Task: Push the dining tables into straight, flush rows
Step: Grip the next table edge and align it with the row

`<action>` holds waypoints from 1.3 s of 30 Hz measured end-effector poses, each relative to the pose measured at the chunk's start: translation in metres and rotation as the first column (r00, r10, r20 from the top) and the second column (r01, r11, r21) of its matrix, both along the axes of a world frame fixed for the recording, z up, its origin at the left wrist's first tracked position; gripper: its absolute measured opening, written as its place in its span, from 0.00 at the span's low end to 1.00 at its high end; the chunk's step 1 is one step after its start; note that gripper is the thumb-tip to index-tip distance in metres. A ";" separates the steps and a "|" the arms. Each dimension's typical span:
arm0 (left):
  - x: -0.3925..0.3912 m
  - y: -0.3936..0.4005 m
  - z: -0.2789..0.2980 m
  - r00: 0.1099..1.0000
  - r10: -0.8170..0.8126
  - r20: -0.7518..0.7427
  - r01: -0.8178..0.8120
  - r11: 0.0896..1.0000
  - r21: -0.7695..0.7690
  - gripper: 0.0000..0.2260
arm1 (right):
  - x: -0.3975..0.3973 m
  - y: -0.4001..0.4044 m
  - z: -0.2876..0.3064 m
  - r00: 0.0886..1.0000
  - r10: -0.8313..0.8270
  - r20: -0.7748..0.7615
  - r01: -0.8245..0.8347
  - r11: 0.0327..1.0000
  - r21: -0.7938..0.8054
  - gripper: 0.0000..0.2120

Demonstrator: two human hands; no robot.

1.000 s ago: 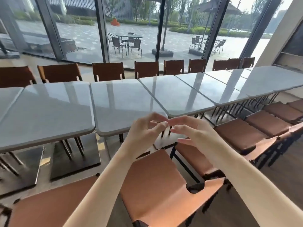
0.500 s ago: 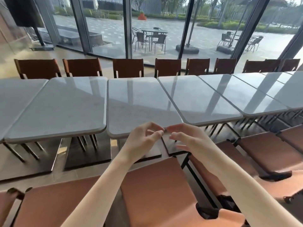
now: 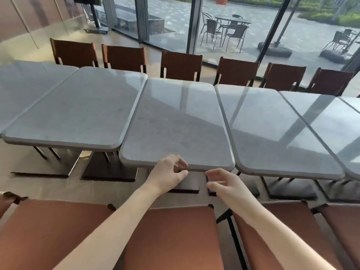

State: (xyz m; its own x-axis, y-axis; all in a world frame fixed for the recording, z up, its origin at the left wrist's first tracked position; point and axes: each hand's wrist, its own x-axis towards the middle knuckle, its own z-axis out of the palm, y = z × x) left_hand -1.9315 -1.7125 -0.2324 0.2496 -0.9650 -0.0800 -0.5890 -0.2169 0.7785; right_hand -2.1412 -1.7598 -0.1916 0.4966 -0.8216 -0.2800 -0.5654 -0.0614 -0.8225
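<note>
Head view: my left hand [image 3: 168, 173] hangs at the near edge of the middle table [image 3: 177, 123], fingers loosely curled, thumb and forefinger close together with nothing between them; whether a fingertip touches the edge I cannot tell. My right hand [image 3: 224, 182] is just beside it, lower than the tabletop edge, fingers relaxed and a little apart, holding nothing. The two hands are near each other, not touching.

The middle table sits in a row of grey stone-look tables. Its near edge sticks out closer to me than the left table [image 3: 78, 108], so those two are not flush. The right table [image 3: 272, 129] lies alongside its other side, with its near edge closer to me again. Brown chairs [image 3: 181, 65] line the far side, brown seats [image 3: 171, 236] sit below my forearms. Glass wall [image 3: 229, 26] behind, patio furniture outside.
</note>
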 end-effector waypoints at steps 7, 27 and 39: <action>0.024 -0.066 -0.093 0.964 0.054 0.261 -0.102 0.979 0.174 0.20 | 0.034 -0.102 -0.115 0.954 0.154 -0.258 -0.170 0.985 -0.039 0.28; 0.160 -0.165 -0.227 0.638 -0.418 0.647 0.178 0.897 0.404 0.52 | 0.124 -0.240 -0.277 0.696 0.203 -0.689 -0.622 0.650 -0.436 0.65; 0.171 -0.163 -0.246 0.639 -0.340 0.690 0.208 0.940 0.271 0.50 | 0.120 -0.232 -0.290 0.759 0.135 -0.637 -0.594 0.545 -0.592 0.60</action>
